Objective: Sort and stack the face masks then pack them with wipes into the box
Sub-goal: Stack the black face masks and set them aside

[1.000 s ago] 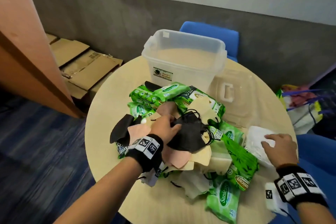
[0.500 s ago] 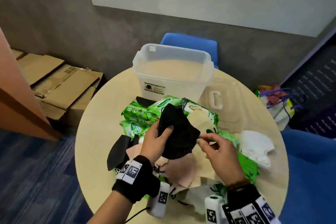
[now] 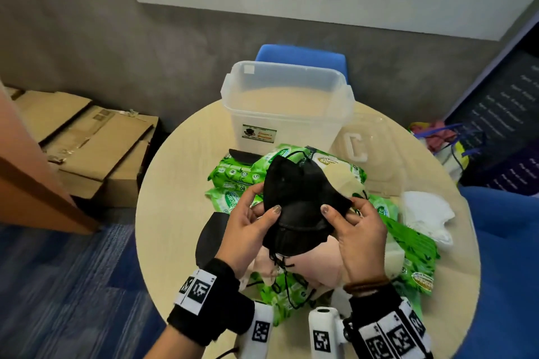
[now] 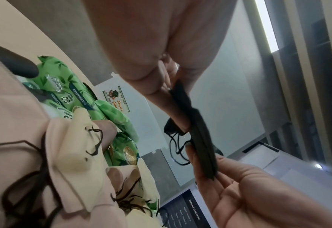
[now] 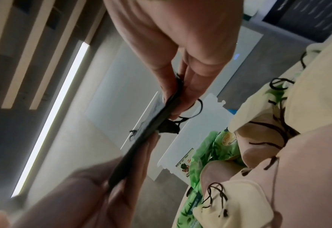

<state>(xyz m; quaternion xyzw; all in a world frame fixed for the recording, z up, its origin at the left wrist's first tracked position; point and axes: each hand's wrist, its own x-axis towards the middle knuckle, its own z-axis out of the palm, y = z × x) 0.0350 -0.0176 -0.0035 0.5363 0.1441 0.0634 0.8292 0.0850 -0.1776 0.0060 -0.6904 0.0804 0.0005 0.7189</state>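
Both hands hold a bunch of black face masks [image 3: 300,201] up above the pile on the round table [image 3: 175,172]. My left hand [image 3: 250,227] pinches the bunch at its left side, my right hand [image 3: 355,230] at its right side. The wrist views show the black masks [image 4: 198,135] [image 5: 151,128] edge-on between thumbs and fingers. Below lie pink masks [image 3: 309,265], cream masks [image 3: 338,181], another black mask [image 3: 210,233] and green wipe packs [image 3: 239,178]. A clear plastic box [image 3: 285,105] stands open at the table's far side.
The box's clear lid [image 3: 367,151] lies to its right. White masks [image 3: 425,213] sit at the table's right edge. A blue chair [image 3: 300,54] stands behind the box, cardboard boxes [image 3: 87,140] lie on the floor at left, and bags [image 3: 443,140] at right.
My left hand lifted the black masks out of the pile. My right hand left the white masks, came across, and now pinches the black bunch too.
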